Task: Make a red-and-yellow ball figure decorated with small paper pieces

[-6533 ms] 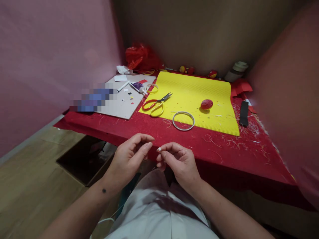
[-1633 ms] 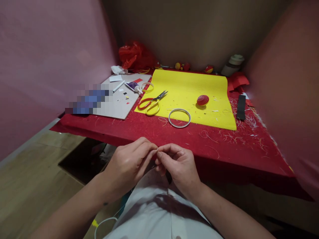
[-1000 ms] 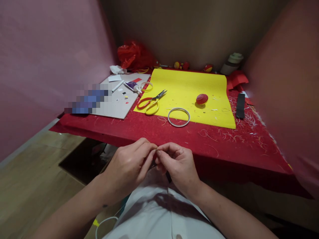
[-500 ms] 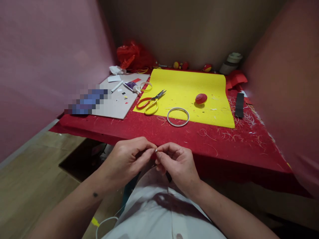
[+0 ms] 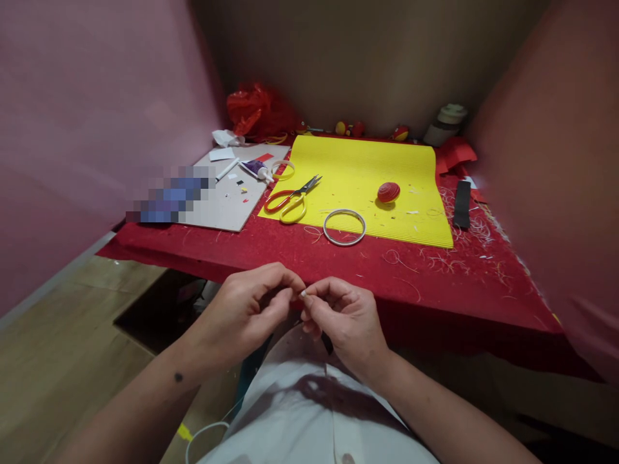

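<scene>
Just past the table's front edge, my right hand (image 5: 341, 312) pinches a tiny white piece (image 5: 304, 294) between thumb and forefinger. It is too small to tell what kind of piece it is. My left hand (image 5: 258, 299) meets it from the other side, the forefinger tip touching at the piece. The left thumb is drawn back from that forefinger, leaving a gap, so this hand is loosely open. Beyond the hands, a silver ring (image 5: 344, 244) lies partly on a yellow corrugated sheet (image 5: 358, 161). Red-and-yellow-handled scissors (image 5: 293, 200) and a red, thread-wound ball (image 5: 388, 192) rest on the sheet.
A grey board (image 5: 217, 216) at left carries a glue tube (image 5: 256, 170) and paper scraps. A yellow tape roll (image 5: 283, 169) touches the sheet. At right are a black strip (image 5: 462, 204) and loose threads (image 5: 478, 225). A red plastic bag (image 5: 256, 109) and a jar (image 5: 447, 124) stand behind.
My left thumb has moved back from the forefinger, opening the pinch. The white piece shows more clearly at my right fingertips. Things on the table have not moved.
</scene>
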{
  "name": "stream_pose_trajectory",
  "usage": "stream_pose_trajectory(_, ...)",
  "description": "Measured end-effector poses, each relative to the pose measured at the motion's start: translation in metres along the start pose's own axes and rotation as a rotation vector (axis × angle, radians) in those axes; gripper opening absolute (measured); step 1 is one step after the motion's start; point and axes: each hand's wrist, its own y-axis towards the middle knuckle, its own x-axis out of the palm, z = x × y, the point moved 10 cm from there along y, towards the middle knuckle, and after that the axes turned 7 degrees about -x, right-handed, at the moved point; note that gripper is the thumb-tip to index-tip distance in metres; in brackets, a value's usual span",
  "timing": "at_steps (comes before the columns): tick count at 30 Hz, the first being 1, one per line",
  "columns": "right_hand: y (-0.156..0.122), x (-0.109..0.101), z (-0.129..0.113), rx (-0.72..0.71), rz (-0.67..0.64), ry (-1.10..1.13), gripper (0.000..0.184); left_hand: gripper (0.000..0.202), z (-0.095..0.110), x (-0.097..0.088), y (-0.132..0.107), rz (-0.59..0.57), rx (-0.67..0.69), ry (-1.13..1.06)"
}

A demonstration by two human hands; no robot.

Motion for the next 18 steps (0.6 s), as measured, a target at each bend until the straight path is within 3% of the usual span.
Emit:
stream_pose_trajectory(5, 0.001, 0.000, -0.003, 0.014, 0.010, 0.000, 0.004, 0.021, 0.007, -0.018, -0.007, 0.165, 0.073, 0.081)
stream_pose_trajectory(8, 0.001, 0.000, -0.003, 0.012, 0.005, 0.001, 0.004, 0.010, 0.012, -0.008, -0.009, 0.115, 0.151, 0.150)
stream_pose_trajectory(12, 0.002, 0.002, -0.001, 0.014, -0.010, 0.005, 0.002, 0.012, 0.017, 0.002, -0.010, 0.087, 0.231, 0.160)
stream_pose_trajectory(18, 0.005, 0.001, -0.002, 0.003, 0.028, 0.017, 0.002, 0.014, 0.015, 0.007, -0.010, 0.063, 0.204, 0.139)
